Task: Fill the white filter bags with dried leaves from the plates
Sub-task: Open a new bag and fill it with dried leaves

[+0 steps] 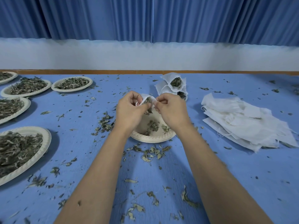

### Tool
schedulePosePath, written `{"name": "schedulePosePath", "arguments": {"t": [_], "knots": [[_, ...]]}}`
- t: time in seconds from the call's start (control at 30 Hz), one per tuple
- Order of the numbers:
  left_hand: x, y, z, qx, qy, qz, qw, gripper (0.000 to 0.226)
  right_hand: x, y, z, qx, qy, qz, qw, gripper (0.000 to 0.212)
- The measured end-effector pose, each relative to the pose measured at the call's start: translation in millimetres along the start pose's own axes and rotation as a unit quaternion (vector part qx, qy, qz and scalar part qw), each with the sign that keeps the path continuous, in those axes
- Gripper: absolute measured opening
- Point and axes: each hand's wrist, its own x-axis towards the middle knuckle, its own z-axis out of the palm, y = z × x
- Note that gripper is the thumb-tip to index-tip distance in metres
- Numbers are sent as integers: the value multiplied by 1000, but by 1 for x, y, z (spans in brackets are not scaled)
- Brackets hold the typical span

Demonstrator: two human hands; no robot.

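Both hands hold one white filter bag (146, 99) above a nearly emptied cream plate (152, 138) at the table's middle. My left hand (129, 109) pinches the bag's left edge and my right hand (171, 109) pinches its right edge. Dried green leaves show in the bag's open mouth. A few leaves (153, 126) lie on the plate below. Several filled bags (174, 84) are piled just behind my hands. A stack of flat unfilled bags (242, 122) lies at the right.
Several plates heaped with dried leaves line the left side: plate (72, 84), plate (26, 87), plate (11, 109), plate (21, 147). Loose leaf bits (152, 152) litter the blue tablecloth (242, 175). Behind the table's far wooden edge (145, 72) runs a white wall with blue curtains.
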Motion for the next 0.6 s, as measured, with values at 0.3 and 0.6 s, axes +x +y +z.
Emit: {"name": "schedulePosePath", "arguments": {"t": [0.3,0.6], "knots": [[5,-2,-1,120,140,35,982,37,2,-8,-8,-14,-112,-17,993,11],[9,-8,0,55,91,9,994,35,-2,-4,-10,-332,-202,58,919,17]]}}
